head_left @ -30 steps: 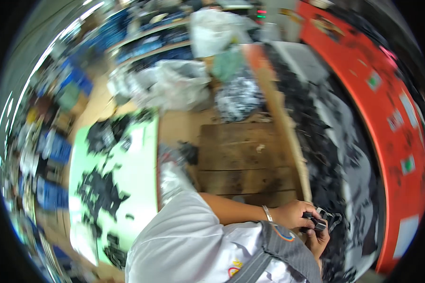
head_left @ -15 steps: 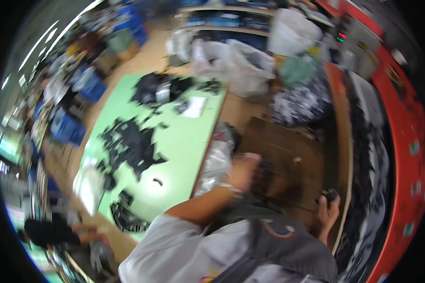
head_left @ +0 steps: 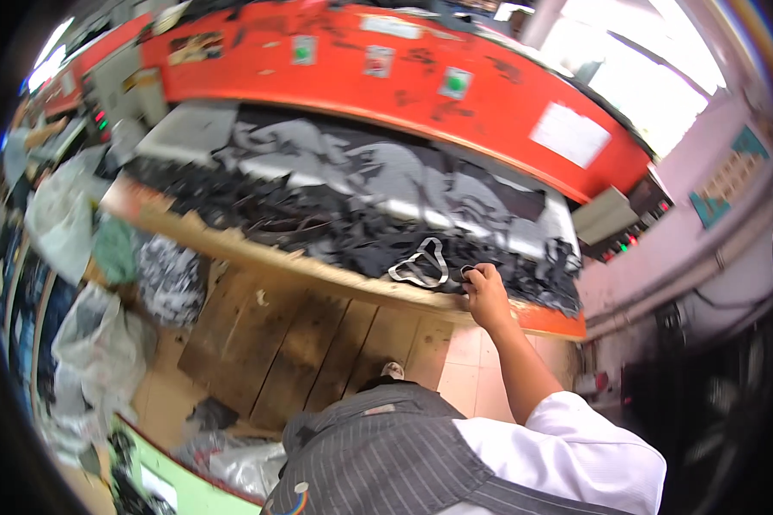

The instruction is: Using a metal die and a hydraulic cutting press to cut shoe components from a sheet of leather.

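Black fabric scraps [head_left: 352,232] are covering the surface [head_left: 258,257]; I'm seeing my right hand [head_left: 485,296] closing its grip on a dark piece [head_left: 470,274] at the front edge, beside a grey looped cutout [head_left: 421,264].

White label: [head_left: 570,135] a large white rectangle on the red machine front, up and right of the fingers [head_left: 479,273].
Green sticker: [head_left: 456,83] small, square, white-edged, on the same red front, straight above the fingers.
Small stickers: [head_left: 301,50] pale rectangles further left along the red band, well apart from the fingers.
Plastic bags: [head_left: 94,335] crumpled grey-clear sacks on the floor, far left and below the fingers.
Green bag: [head_left: 114,251] soft, teal-green, beside the desk's left end.
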Tool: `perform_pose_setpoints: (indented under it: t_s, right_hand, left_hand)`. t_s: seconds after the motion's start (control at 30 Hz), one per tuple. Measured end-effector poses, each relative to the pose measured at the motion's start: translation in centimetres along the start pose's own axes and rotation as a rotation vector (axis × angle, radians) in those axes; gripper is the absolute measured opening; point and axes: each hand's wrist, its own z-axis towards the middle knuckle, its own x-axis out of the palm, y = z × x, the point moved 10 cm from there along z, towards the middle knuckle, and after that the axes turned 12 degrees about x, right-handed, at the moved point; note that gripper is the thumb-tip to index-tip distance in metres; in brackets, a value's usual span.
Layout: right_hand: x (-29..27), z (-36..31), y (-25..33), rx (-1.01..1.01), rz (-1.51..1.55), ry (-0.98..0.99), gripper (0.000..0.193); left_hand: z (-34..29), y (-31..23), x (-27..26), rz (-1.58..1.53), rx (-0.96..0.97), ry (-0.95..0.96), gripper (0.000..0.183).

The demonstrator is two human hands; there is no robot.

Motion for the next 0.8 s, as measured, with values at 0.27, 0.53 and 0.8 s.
perform_pose_setpoints:
  t_s: [0.27, 0.53, 0.8]
  right_hand:
    - [-1.2, 2.1, -17.2, 0.394, -0.268, 0.093, 0.026]
    - [-6.6, 8.6, -16.9, 0.189, 0.061, 0.115, 0.039]
    - [-9.8, 15.0, -22.6, 0.156, 0.122, 0.176, 0.029]
  left_hand:
    - [-6.8, -13.4, 40.5, 0.273, 0.215, 0.725, 0.030]
    - [-40.2, -30.1, 64.8, 0.247, 1.246, 1.397, 0.029]
    - [-46.9, -25.6, 71.0, 0.589, 1.163, 1.426, 0.067]
